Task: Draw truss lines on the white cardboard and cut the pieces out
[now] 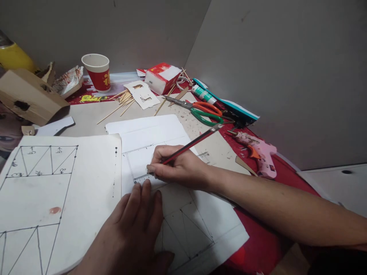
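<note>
A red-and-black pencil (192, 143) is pinched in my right hand (179, 166), its tip down at a clear ruler (142, 178) on a white sheet (226, 212). My left hand (129, 225) lies over the sheet with its fingers stretched out, fingertips at the ruler's near edge. Much of the ruler is hidden by my hands. Pencilled straight lines and slanting strokes show on the sheet. To the left, partly under my left hand, lies a second sheet (94, 214) with a drawing of triangles and numbers.
Scissors (197, 109) with orange and green handles, a pink glue gun (262, 152) and a glue tube (204, 94) lie at the right. Behind are thin wooden sticks (126, 100), a red paper cup (97, 74) and a small red-and-white box (163, 78). A cardboard box (31, 95) stands left. Grey walls (272, 68) close off the back.
</note>
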Demonstrator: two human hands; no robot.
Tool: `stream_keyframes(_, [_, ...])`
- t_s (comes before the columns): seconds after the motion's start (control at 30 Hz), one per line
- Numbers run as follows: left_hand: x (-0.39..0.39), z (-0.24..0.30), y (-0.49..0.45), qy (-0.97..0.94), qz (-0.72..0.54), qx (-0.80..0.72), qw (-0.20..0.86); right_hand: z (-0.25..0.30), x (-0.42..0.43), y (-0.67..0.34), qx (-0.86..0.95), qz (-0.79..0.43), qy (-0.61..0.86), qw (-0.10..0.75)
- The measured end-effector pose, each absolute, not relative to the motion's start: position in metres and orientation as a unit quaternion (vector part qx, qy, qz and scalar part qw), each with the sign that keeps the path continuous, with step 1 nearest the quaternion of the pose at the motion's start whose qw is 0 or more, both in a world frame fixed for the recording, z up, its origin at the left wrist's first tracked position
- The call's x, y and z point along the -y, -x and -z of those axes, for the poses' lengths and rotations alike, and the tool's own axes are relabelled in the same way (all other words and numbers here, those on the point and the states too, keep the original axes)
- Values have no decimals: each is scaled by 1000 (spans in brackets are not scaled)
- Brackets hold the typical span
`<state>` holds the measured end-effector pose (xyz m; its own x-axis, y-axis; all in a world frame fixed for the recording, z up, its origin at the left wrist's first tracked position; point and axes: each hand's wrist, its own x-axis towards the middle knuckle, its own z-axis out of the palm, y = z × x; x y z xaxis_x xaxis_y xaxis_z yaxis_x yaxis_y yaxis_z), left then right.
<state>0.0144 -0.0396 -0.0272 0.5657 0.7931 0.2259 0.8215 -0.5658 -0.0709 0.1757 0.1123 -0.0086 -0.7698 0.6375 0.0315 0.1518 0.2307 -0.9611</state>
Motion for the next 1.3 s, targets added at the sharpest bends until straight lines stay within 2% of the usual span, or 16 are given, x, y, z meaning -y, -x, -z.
stream_keyframes(0.07, [42,30,-16,869,102,476,84,1,-109,-178,708,-608,269,238])
stream_keyframes(0.13, [45,31,-17,864,106,484,88,-12,-107,-184,699,-605,279,260])
stream_keyframes(0.23, [46,28,-15,874,84,471,90,-33,-108,-203,802,-451,273,282])
stream_keyframes(0.3, [46,26,-13,880,85,458,96,-40,-111,-221,889,-310,219,256])
stream_keyframes(0.37, [47,24,-13,881,87,455,100,-38,-114,-240,935,-219,197,197])
stream_keyframes(0.43, [48,24,-14,876,89,464,97,-29,-116,-259,951,-177,207,149])
stream_keyframes(0.53, [50,26,-14,870,94,476,89,-13,-115,-280,959,-137,214,125])
stream_keyframes(0.7, [46,28,-8,885,78,452,82,-1,-117,-295,962,-106,217,128])
stream_keyframes(1.03, [40,20,-8,894,77,431,96,0,-123,-305,962,-132,201,132])
stream_keyframes(1.17, [36,18,-7,900,60,417,112,-4,-122,-312,962,-148,203,109])
stream_keyframes(1.3, [34,11,-8,903,31,414,108,-15,-118,-311,968,-108,213,78])
